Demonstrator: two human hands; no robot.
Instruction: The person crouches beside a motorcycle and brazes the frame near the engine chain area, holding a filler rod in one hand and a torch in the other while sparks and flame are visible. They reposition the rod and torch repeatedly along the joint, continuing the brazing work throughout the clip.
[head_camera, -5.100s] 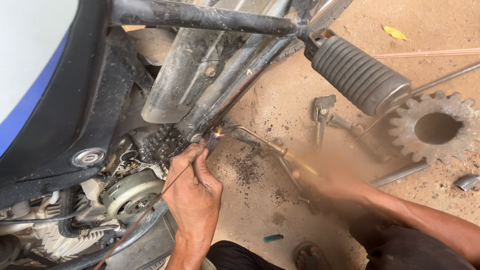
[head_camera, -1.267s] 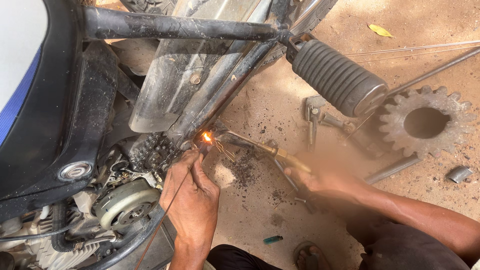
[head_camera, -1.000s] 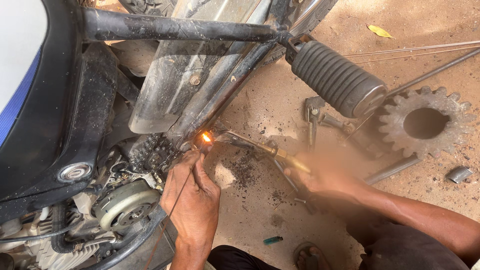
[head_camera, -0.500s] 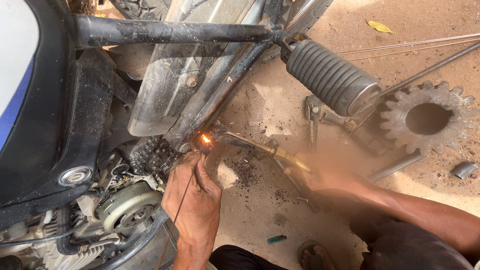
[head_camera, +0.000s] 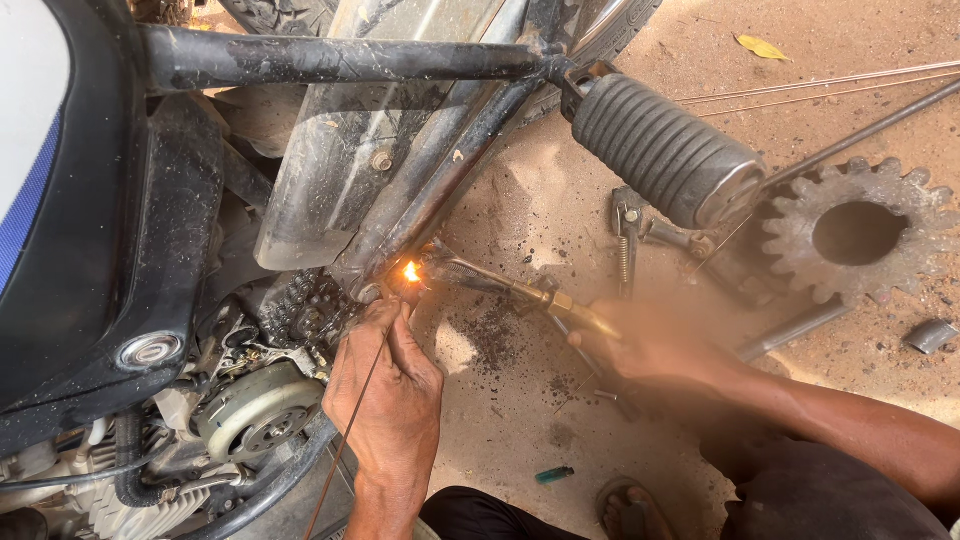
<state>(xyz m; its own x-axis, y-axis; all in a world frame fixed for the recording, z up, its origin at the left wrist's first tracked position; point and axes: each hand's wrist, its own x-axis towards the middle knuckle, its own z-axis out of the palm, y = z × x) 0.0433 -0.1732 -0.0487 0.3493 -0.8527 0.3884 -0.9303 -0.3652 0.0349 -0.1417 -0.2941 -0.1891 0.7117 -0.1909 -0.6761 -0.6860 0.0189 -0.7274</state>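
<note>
My left hand (head_camera: 390, 390) pinches a thin metal rod (head_camera: 345, 450) and holds its tip at a bright orange flame (head_camera: 411, 271) on the lower tube of a motorcycle frame (head_camera: 440, 190). My right hand (head_camera: 650, 345), blurred, grips the brass handle of a gas torch (head_camera: 500, 285) whose nozzle points left into that flame. The glowing spot sits just right of the greasy drive chain (head_camera: 300, 310). A ribbed black rubber footpeg (head_camera: 665, 150) juts out above the torch.
A large rusty sprocket (head_camera: 860, 235) lies on the dirt floor at right, with a metal bar (head_camera: 790, 330), long thin rods (head_camera: 830, 85) and small clamp parts (head_camera: 625, 235) nearby. The engine's round cover (head_camera: 255, 410) is lower left. A small green lighter (head_camera: 553, 475) lies near my sandal (head_camera: 630, 510).
The flame stays at the same spot on the frame tube. Both hands hold nearly still; the view has shifted slightly.
</note>
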